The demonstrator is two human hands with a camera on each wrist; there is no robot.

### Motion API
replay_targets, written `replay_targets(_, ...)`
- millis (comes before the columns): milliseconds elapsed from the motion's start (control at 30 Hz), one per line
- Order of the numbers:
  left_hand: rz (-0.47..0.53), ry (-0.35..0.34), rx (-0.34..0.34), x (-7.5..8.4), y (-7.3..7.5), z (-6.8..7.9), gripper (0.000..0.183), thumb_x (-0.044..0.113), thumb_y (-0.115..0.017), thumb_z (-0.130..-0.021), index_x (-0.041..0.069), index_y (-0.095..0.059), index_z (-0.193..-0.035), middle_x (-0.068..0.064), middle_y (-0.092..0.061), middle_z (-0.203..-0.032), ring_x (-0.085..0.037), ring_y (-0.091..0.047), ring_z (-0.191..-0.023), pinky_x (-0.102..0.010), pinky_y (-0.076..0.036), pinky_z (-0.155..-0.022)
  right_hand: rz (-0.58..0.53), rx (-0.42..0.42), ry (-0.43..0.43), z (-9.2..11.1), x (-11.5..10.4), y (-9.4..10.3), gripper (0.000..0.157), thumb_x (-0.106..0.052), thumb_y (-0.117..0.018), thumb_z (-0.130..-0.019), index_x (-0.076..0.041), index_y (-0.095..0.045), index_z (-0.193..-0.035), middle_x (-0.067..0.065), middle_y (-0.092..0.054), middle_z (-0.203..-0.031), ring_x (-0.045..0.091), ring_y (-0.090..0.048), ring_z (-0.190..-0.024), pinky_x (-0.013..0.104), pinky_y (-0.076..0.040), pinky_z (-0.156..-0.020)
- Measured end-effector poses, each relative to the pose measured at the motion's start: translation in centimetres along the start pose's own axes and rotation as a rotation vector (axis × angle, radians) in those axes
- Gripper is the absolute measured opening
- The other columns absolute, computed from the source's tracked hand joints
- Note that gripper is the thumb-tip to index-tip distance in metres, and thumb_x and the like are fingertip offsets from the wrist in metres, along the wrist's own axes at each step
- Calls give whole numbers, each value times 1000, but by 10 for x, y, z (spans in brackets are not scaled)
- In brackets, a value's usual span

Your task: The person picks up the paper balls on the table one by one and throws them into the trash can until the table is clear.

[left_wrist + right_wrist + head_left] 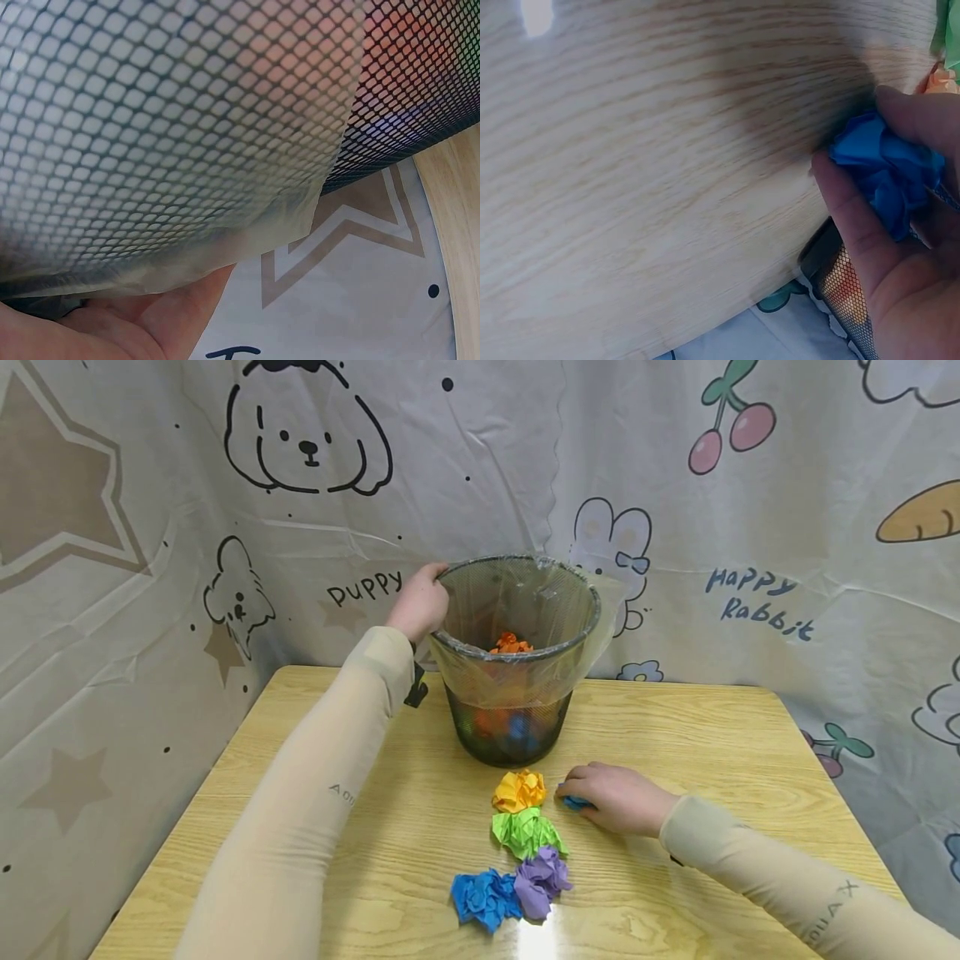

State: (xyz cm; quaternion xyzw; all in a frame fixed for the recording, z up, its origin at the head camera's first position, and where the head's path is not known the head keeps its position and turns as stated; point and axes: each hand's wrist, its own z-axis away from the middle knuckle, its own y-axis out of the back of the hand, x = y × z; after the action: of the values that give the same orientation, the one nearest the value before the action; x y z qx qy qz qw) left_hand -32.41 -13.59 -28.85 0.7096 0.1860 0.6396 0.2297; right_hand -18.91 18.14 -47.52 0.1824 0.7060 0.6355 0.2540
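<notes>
My left hand grips the left rim of a black mesh wastebasket lined with a clear plastic bag. In the left wrist view the thumb and fingers hold the rim over the bag's folded edge. Crumpled orange paper shows inside the basket, with more colours through the mesh. On the table, right of the basket's foot, my right hand holds a crumpled blue paper ball between thumb and fingers. Beside that hand lie a yellow-orange paper ball and a green one.
Nearer the front, a purple paper ball touches another blue paper ball on the wooden table. A printed cloth hangs close behind the table and along its left side.
</notes>
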Motion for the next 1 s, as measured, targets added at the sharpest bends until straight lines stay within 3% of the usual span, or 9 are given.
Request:
replay_targets(267,10,14,-7,0,0,-2,57,8,-22,-106,13,-30,-162,-10,-39,-160,-14,-35,-54,-27,-35,-50,-16,8,-2,0,-1,0,18,-8,-75,-93,-13,-76,-110,-3,-67,-102,15,-64,-91,37,-56,-84)
replay_targets(367,15,11,-8,0,0,-1,57,8,-21,-106,12,-30,-162,-11,-38,-160,-18,-49,-68,-29,-37,-55,-22,8,-7,-1,-2,1,16,-7,-75,-93,-13,-77,-108,-3,-69,-100,15,-66,-91,36,-56,-84)
replay_targets(433,12,4,-7,0,0,0,57,8,-21,-106,11,-30,-162,-11,-37,-161,-22,-55,-88,-32,-39,-61,-19,16,-1,-1,-3,2,16,-7,-75,-93,-13,-77,-107,-3,-69,-99,15,-66,-89,36,-57,-83)
replay_targets(500,9,-2,-7,0,0,1,56,9,-21,-106,11,-30,-162,-12,-36,-162,-28,-54,-109,-35,-40,-68,-16,28,6,0,-4,4,16,-6,-76,-92,-13,-78,-106,-2,-70,-99,15,-67,-89,35,-57,-83)
replay_targets(600,1,-5,-7,1,1,2,56,9,-20,-107,10,-29,-162,-12,-35,-163,-29,-49,-121,-37,-40,-75,-12,53,16,0,-5,7,17,-5,-77,-91,-12,-78,-106,-2,-72,-100,16,-68,-90,35,-57,-84)
replay_targets(733,-5,-2,-8,1,1,2,57,8,-21,-106,11,-29,-162,-12,-34,-163,-29,-49,-123,-37,-40,-77,-6,84,23,1,-6,12,17,-4,-76,-91,-12,-78,-106,-2,-72,-102,16,-69,-92,35,-57,-84)
replay_targets(1000,0,5,-4,1,0,2,57,8,-21,-106,11,-29,-162,-11,-34,-163,-29,-54,-113,-35,-40,-67,25,185,52,6,-7,33,17,-5,-77,-91,-13,-77,-106,-2,-73,-104,16,-70,-94,34,-57,-84)
